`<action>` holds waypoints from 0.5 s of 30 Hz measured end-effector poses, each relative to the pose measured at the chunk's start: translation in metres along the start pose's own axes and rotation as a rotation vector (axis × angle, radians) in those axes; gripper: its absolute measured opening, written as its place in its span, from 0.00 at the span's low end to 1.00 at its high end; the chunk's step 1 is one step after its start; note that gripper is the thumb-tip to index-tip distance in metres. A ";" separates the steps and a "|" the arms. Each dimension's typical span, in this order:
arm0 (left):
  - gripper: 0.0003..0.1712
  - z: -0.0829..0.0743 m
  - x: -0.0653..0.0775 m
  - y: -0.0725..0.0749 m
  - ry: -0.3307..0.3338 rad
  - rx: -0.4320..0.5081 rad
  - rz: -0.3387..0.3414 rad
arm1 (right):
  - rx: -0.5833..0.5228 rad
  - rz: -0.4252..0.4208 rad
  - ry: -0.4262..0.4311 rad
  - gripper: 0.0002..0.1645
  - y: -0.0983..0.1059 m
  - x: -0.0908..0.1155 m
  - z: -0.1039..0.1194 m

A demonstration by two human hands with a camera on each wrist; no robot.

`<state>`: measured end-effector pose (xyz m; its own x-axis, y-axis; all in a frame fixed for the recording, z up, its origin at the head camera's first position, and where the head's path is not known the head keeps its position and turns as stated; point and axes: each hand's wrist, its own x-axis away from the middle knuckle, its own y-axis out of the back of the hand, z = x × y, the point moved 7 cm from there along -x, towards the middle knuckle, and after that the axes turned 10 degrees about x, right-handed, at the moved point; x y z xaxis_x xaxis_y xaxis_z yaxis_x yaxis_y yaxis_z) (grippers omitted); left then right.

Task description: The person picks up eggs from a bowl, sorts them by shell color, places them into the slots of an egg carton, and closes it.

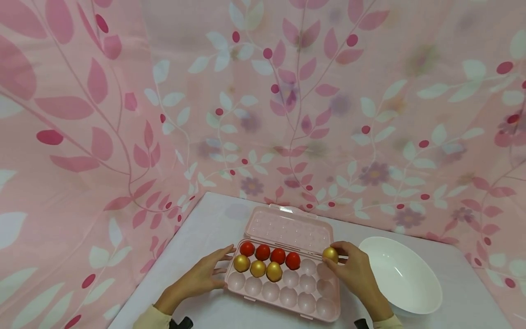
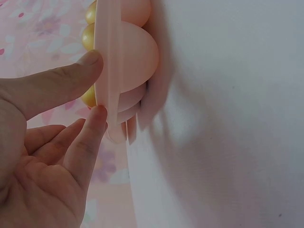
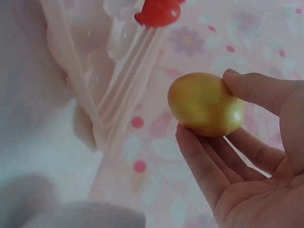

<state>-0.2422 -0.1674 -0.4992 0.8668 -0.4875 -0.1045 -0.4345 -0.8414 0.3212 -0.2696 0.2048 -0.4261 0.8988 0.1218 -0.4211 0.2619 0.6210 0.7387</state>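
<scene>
A pink egg carton (image 1: 289, 296) lies open on the white table. Its far row has several red eggs (image 1: 263, 252) at the left, and three gold eggs (image 1: 258, 268) sit in the middle row. At the carton's left end, my left hand (image 1: 202, 275) touches the rim with thumb and index fingertips, its fingers fairly straight. My right hand (image 1: 354, 266) pinches another gold egg (image 3: 205, 104) between thumb and fingers, above the carton's far right corner. The near row's cups and those on the right of the other rows hold no eggs.
A white oval bowl (image 1: 404, 276) stands to the right of the carton, close by my right forearm. The carton's lid (image 1: 289, 228) is folded back on the far side. Pink floral cloth (image 1: 263, 114) hangs behind and to the left of the table.
</scene>
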 end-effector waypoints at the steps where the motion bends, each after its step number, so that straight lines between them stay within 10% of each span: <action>1: 0.58 0.000 0.000 0.000 0.003 -0.001 -0.001 | -0.012 0.023 -0.018 0.23 -0.005 0.000 0.002; 15: 0.58 -0.001 0.000 0.001 -0.015 0.046 -0.001 | -0.168 0.193 -0.105 0.22 -0.057 0.010 0.023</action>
<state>-0.2424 -0.1678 -0.4984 0.8637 -0.4898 -0.1189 -0.4447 -0.8516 0.2774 -0.2676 0.1528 -0.4598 0.9602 0.1748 -0.2178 0.0283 0.7148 0.6988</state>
